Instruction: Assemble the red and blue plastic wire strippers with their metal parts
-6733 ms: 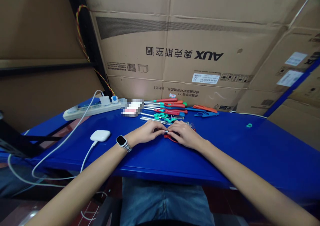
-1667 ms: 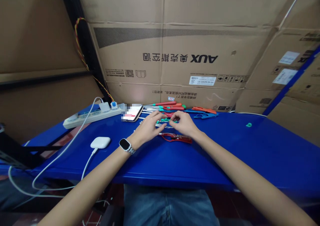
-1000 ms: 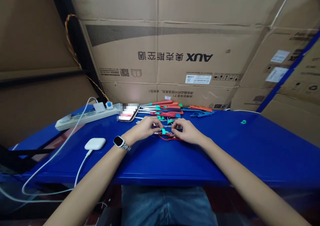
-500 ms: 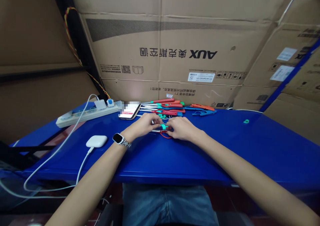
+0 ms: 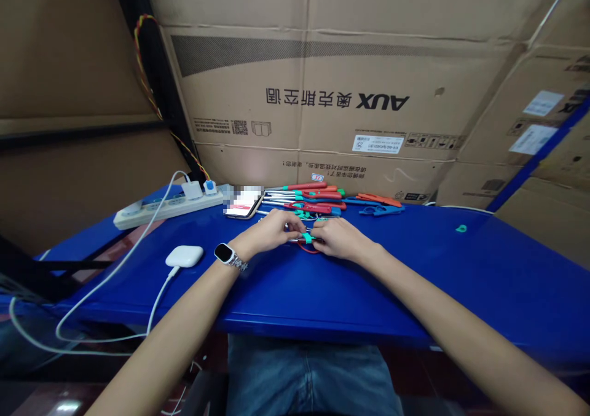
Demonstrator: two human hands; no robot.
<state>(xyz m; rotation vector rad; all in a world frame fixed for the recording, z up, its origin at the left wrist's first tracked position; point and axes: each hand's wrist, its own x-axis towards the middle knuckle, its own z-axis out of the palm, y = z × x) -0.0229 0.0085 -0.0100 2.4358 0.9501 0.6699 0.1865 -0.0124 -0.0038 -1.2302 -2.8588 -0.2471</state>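
Both my hands meet over the middle of the blue table (image 5: 415, 281). My left hand (image 5: 271, 232), with a watch (image 5: 224, 254) on its wrist, pinches the metal end of a small tool. My right hand (image 5: 337, 239) grips the same tool, and a small green plastic piece (image 5: 306, 238) shows between the fingertips. A red looped part (image 5: 308, 248) lies on the table just under my hands. Right behind them lies a pile of tools with red, green and blue handles (image 5: 313, 198).
A phone (image 5: 243, 202) lies left of the pile, and a white power strip (image 5: 168, 206) with plugs sits further left. A white earbud case (image 5: 184, 255) on a cable rests near my left forearm. A small green piece (image 5: 460, 228) lies far right. Cardboard boxes (image 5: 332, 96) wall the back.
My hands reached into the tool pile, came back with a green-tipped tool, and now hold it together over the red part. The camera view shifted slightly.
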